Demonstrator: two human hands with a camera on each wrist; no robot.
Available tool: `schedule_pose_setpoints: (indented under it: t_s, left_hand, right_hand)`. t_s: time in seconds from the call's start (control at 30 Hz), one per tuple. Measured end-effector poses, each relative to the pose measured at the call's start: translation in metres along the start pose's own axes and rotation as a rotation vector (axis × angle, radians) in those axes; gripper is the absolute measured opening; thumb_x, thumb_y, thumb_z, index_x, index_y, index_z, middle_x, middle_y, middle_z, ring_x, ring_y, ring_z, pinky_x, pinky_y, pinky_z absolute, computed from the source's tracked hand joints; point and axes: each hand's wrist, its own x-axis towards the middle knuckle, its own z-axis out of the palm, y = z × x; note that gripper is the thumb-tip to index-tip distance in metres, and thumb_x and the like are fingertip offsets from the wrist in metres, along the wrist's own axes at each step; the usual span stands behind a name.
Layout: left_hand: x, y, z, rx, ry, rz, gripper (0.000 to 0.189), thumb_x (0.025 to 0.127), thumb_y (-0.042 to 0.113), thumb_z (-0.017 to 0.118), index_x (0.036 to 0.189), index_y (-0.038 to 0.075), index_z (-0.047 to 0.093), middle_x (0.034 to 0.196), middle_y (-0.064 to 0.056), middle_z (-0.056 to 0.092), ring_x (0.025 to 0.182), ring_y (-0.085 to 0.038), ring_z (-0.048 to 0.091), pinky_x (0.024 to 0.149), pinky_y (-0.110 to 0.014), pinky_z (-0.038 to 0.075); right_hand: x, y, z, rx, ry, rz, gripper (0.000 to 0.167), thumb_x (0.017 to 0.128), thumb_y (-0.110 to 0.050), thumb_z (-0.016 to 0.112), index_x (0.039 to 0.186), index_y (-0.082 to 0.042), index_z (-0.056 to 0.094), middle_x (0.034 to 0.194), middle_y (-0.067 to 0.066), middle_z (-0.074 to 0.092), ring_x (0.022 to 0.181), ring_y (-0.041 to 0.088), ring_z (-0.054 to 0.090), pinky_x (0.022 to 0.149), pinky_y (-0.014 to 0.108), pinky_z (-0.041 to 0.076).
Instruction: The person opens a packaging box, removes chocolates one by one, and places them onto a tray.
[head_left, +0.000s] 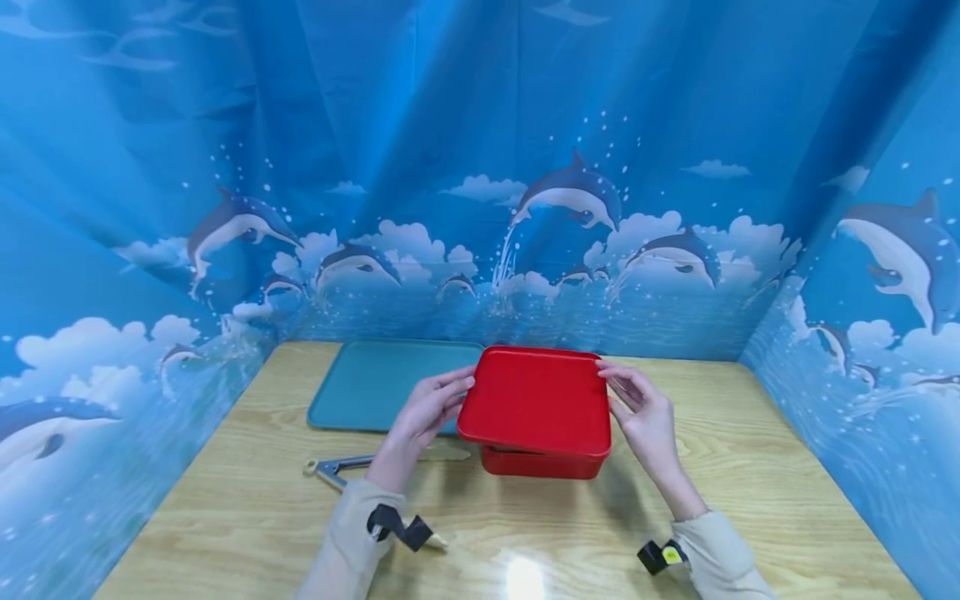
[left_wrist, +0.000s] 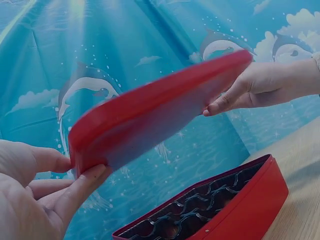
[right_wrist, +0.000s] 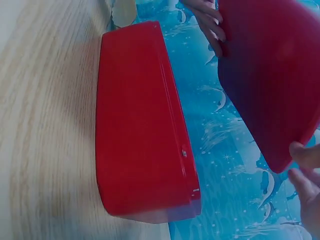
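Note:
A flat red lid (head_left: 536, 398) is held up between both hands, tilted and clear above a red box (head_left: 542, 464). My left hand (head_left: 429, 406) pinches its left edge, thumb on one side and fingers on the other in the left wrist view. On the opposite edge, my right hand (head_left: 643, 410) grips with thumb and fingertips. Below the lid, the left wrist view shows the box (left_wrist: 250, 212) uncovered, with a dark insert (left_wrist: 192, 207) of wavy-edged compartments inside. The lid covers most of the box in the head view.
A teal tray (head_left: 375, 383) lies at the back left of the wooden table (head_left: 247, 500). Metal tongs (head_left: 337, 468) with pale tips rest in front of it, partly behind the left forearm. Blue dolphin-print curtains (head_left: 465, 125) stand at the back and sides.

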Motion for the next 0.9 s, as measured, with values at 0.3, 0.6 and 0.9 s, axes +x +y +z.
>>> schedule_pose_setpoints:
  t_s: [0.3, 0.6, 0.9]
  left_hand:
    - [0.002, -0.002, -0.003, -0.069, 0.072, 0.053, 0.044, 0.1, 0.011, 0.064, 0.143, 0.003, 0.057, 0.125, -0.015, 0.07, 0.092, -0.013, 0.074, 0.073, -0.022, 0.058]
    - [0.002, -0.004, -0.003, 0.009, 0.071, 0.064, 0.045, 0.099, 0.017, 0.068, 0.142, 0.01, 0.06, 0.12, -0.013, 0.073, 0.092, -0.014, 0.075, 0.076, -0.025, 0.059]
    - [0.004, -0.005, -0.005, 0.14, 0.007, 0.048, 0.048, 0.1, 0.027, 0.066, 0.147, 0.018, 0.055, 0.132, -0.014, 0.066, 0.112, -0.028, 0.069, 0.089, -0.04, 0.058]
  right_hand:
    - [0.002, -0.007, -0.008, 0.164, -0.17, 0.471, 0.052, 0.106, -0.018, 0.055, 0.15, 0.005, 0.041, 0.133, 0.009, 0.06, 0.098, 0.004, 0.068, 0.084, 0.023, 0.057]
    - [0.006, -0.011, -0.015, 0.236, -0.303, 0.732, 0.064, 0.105, -0.021, 0.057, 0.156, 0.005, 0.03, 0.116, -0.006, 0.064, 0.095, 0.01, 0.067, 0.08, 0.027, 0.058]
    - [0.004, -0.008, -0.016, 0.239, -0.292, 0.706, 0.062, 0.103, -0.011, 0.057, 0.155, 0.008, 0.028, 0.108, -0.008, 0.063, 0.09, 0.003, 0.065, 0.072, 0.026, 0.058]
